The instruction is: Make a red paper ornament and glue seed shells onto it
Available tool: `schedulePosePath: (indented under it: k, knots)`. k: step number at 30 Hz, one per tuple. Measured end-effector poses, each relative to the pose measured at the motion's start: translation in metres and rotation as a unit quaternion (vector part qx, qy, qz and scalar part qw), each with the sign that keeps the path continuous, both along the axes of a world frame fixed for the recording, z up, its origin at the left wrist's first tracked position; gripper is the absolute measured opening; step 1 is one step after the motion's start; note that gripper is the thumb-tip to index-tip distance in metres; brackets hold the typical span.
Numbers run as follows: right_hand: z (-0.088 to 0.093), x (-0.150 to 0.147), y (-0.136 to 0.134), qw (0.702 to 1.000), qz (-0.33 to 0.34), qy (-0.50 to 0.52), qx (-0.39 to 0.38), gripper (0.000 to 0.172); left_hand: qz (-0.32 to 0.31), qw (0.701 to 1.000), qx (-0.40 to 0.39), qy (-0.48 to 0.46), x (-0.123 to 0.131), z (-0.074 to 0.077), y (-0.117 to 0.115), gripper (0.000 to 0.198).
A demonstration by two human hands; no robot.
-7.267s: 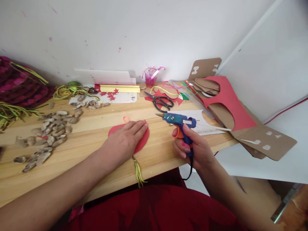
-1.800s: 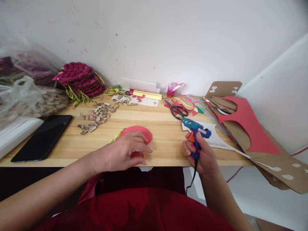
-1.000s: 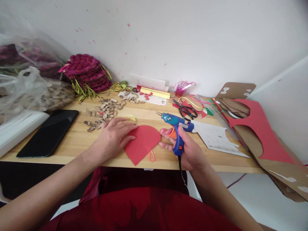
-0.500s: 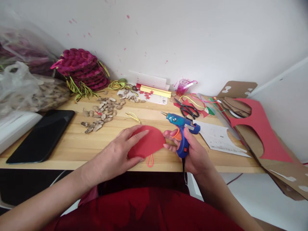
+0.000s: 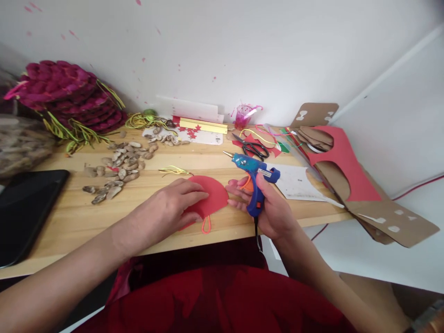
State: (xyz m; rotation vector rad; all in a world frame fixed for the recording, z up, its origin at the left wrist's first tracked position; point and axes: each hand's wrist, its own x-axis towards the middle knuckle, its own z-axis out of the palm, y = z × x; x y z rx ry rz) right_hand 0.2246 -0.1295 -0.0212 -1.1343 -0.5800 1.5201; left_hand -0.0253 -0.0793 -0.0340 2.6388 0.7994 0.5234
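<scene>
A flat red disc point(image 5: 218, 193) lies on the wooden table close to its front edge, partly covered by my left hand point(image 5: 165, 207). That hand rests over its left side, fingers on top and thumb at the near edge, holding it. Yellow cord ends point(image 5: 173, 170) stick out beyond its far edge, and an orange loop point(image 5: 206, 226) juts from the near edge. My right hand point(image 5: 277, 210) grips a blue hot glue gun point(image 5: 255, 187) by the handle, its nozzle pointing up and left. The fingers curl loosely by the orange trigger, their tips near the disc's right edge.
Peanut shells point(image 5: 123, 164) are scattered at left, near a black tablet-like slab point(image 5: 33, 208) and stacked magenta braided pieces point(image 5: 69, 92). Black scissors point(image 5: 255, 149), small red stars point(image 5: 194, 131) and a pink-stained cup point(image 5: 243, 115) stand behind. Cut red sheet point(image 5: 357, 162) and cardboard point(image 5: 398, 222) overhang at right.
The view has swung to the right, so things appear farther left. Both hands keep their holds on the disc and glue gun, with little change between them.
</scene>
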Motion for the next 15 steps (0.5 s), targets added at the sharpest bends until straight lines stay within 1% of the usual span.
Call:
schedulePosePath:
  k: [2,6,8,11,15]
  knots:
    - [0.001,-0.003,0.0,1.0,0.001,0.002,0.001,0.044,-0.006,1.0,-0.003,0.007,0.002,0.003,0.004,0.032]
    - [0.001,-0.006,0.0,1.0,0.009,0.008,0.017,0.044,0.012,1.0,0.0,0.0,0.005,0.005,0.013,0.024]
    - [0.001,-0.006,0.001,1.0,0.002,0.008,0.018,0.043,0.004,1.0,-0.002,0.003,0.006,0.007,0.017,0.023]
    - [0.0,-0.005,0.003,1.0,0.0,0.009,0.008,0.043,-0.007,1.0,-0.009,0.026,0.008,0.01,0.02,0.024]
    - [0.001,-0.004,0.003,1.0,-0.015,-0.002,0.008,0.041,0.018,0.998,-0.019,0.065,0.011,0.013,0.02,0.019]
